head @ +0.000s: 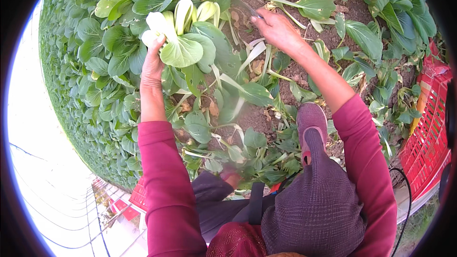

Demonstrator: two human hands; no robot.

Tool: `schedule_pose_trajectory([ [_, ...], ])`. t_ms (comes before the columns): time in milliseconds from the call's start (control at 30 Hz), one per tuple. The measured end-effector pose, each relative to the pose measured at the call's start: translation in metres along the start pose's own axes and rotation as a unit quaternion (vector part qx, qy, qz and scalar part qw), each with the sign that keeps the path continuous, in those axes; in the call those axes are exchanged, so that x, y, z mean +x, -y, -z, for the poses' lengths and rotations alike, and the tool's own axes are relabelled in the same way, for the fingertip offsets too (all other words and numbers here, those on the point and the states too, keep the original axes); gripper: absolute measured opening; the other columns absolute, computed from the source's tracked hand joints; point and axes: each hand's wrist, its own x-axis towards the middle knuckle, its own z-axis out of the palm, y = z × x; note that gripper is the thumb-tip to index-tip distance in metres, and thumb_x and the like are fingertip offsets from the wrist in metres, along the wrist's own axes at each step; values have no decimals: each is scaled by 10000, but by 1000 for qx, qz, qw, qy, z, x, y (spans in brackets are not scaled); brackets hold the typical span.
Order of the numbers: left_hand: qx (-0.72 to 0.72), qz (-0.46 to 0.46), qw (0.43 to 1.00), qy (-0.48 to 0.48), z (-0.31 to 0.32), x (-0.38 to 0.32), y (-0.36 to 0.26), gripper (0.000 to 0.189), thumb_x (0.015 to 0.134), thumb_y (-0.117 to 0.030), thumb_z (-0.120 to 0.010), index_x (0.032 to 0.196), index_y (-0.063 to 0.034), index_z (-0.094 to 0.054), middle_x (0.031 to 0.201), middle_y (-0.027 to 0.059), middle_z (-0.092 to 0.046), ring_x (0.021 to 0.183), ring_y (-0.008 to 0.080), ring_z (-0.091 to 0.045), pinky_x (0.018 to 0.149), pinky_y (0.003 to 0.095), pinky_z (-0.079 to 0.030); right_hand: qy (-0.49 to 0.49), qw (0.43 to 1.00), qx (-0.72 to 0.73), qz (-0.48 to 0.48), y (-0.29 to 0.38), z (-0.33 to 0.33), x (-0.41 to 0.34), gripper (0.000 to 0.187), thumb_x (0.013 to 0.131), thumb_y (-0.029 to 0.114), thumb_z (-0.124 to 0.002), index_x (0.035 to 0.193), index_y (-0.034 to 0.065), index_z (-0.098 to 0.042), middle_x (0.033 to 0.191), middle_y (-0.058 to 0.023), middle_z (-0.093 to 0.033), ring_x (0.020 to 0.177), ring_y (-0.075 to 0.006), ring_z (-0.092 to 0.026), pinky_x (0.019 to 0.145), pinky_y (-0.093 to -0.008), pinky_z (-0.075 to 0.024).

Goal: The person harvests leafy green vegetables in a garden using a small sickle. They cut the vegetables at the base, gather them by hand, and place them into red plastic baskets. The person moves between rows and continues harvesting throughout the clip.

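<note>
My left hand grips pale-stemmed bok choy at the edge of the standing crop, with its light bases turned up. How many heads are in that hand I cannot tell. A knife is in my right hand, which is closed round its handle. Its thin blade points left towards the bok choy and is partly lost against the leaves and soil. Below and between my hands lie cut-off outer leaves with white stalks, some yellowed or holed.
Dense bok choy plants fill the left side. Brown soil shows between the scattered leaves. A red plastic crate stands at the far right, beside a black cable. My shoe rests on the leaf-strewn ground.
</note>
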Motion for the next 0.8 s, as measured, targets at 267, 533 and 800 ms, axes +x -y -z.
schedule_pose_trajectory([
  [267, -132, -26, 991, -3, 34, 40, 28, 417, 933, -309, -578, 1217, -5, -541, 1097, 126, -641, 989, 250, -620, 939, 391, -493, -4, 997, -68, 44, -9, -11, 26, 350, 971, 307, -452, 1117, 0, -536, 884, -233, -643, 855, -397, -631, 795, -498, -482],
  [533, -168, -34, 985, 30, 14, 20, 44, 492, 924, -353, -588, 1287, -30, -511, 1185, 124, -611, 1056, 256, -596, 972, 400, -472, 11, 999, 32, -25, -5, -25, 31, 359, 964, 313, -458, 1115, 0, -549, 858, -224, -641, 850, -401, -626, 798, -489, -475],
  [800, -227, -52, 972, 26, -5, 4, 59, 536, 897, -349, -621, 1313, -38, -489, 1233, 113, -583, 1101, 248, -576, 992, 403, -455, -58, 996, -53, 32, 5, -44, 26, 344, 963, 288, -457, 1076, -23, -550, 881, -256, -647, 857, -405, -634, 821, -483, -487],
])
